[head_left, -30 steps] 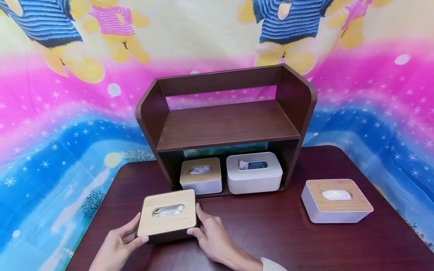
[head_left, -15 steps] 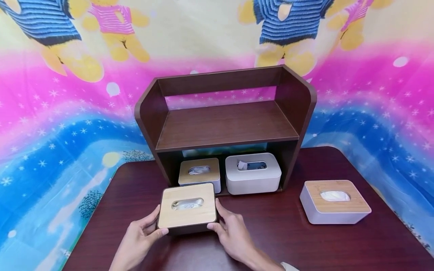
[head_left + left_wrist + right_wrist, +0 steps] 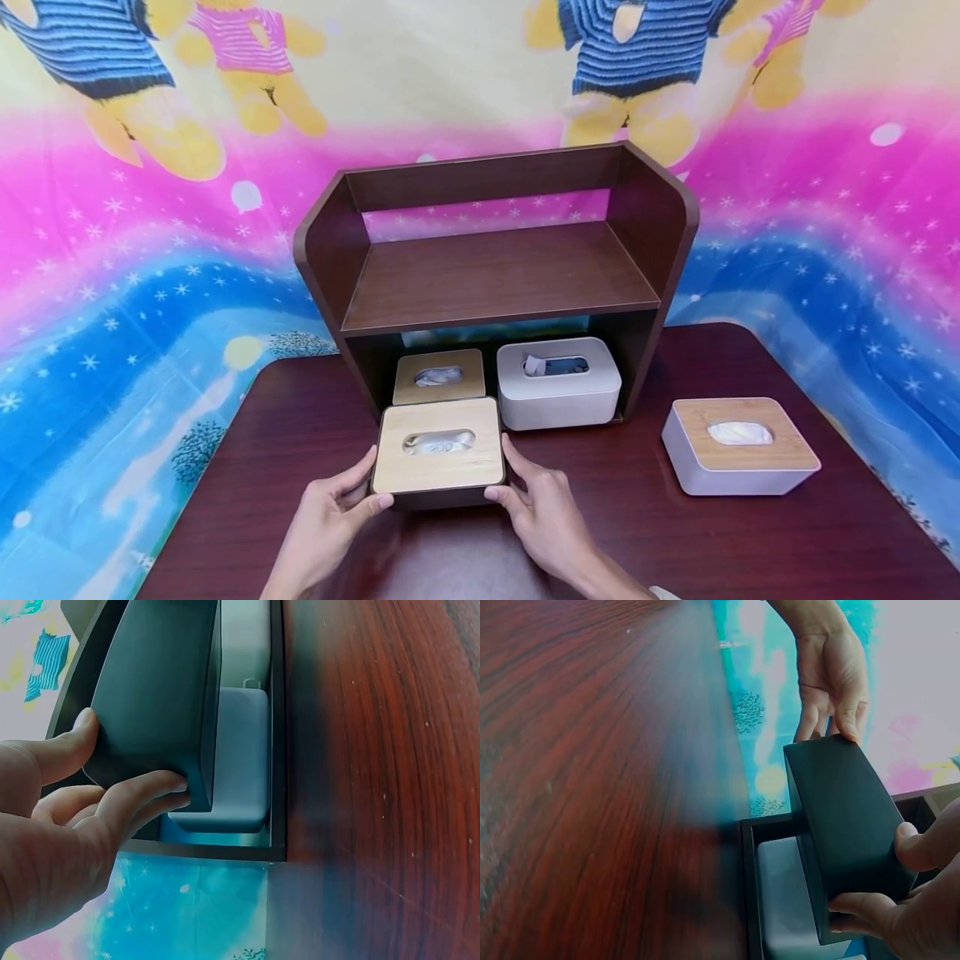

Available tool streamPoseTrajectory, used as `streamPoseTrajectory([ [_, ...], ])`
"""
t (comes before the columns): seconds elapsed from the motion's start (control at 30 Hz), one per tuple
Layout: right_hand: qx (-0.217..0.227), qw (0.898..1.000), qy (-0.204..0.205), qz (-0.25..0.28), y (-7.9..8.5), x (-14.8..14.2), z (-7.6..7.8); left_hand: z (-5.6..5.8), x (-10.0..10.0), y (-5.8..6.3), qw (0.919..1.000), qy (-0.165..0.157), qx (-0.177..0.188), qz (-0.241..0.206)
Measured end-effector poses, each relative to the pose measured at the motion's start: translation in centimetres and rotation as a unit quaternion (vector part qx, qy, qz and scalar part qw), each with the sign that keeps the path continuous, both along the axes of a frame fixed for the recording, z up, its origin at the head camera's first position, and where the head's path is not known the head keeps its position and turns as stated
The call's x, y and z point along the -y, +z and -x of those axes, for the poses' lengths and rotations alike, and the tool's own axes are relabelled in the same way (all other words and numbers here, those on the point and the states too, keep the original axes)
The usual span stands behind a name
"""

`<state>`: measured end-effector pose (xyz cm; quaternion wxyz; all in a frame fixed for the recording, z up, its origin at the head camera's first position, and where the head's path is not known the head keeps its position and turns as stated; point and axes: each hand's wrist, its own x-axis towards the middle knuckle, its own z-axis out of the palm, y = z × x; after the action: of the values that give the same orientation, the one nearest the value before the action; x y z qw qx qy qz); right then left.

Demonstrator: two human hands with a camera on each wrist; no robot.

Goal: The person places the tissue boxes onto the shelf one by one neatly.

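Note:
A dark tissue box with a pale wooden lid is held level between both hands, in front of the shelf's lower compartment. My left hand grips its left end, thumb at the near face and fingers along the side. At the opposite end my right hand grips it the same way. Both wrist views show the box's dark side raised off the table. Behind it, a smaller wood-lidded tissue box stands in the lower compartment, its front hidden. Beside that one is a light grey tissue box.
The dark brown two-tier shelf stands at the back of the reddish-brown table. To the right sits a white tissue box with a wooden lid. A printed cloth hangs behind.
Both hands have carried the dark tissue box rightward and slightly away from me. It now overlaps the smaller box in the shelf. The other boxes have stayed put.

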<state>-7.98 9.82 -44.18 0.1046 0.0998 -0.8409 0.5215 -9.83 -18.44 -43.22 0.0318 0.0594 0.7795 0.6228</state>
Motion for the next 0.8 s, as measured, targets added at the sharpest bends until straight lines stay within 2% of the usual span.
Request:
streamPoseTrajectory([
  [0.23, -0.008, 1.0, -0.004, 0.0, 0.5, -0.3, -0.1, -0.1, -0.2, 0.5, 0.9999, 0.003, -0.007, -0.008],
  [0.47, -0.007, 0.999, -0.013, -0.032, 1.2, -0.5, 0.0, -0.3, -0.2, 1.1, 0.9996, 0.009, -0.025, -0.003],
  [0.8, 0.011, 1.0, -0.008, -0.016, 2.4, -0.6, 0.1, -0.2, -0.1, 2.4, 0.9996, 0.014, -0.024, 0.001],
])
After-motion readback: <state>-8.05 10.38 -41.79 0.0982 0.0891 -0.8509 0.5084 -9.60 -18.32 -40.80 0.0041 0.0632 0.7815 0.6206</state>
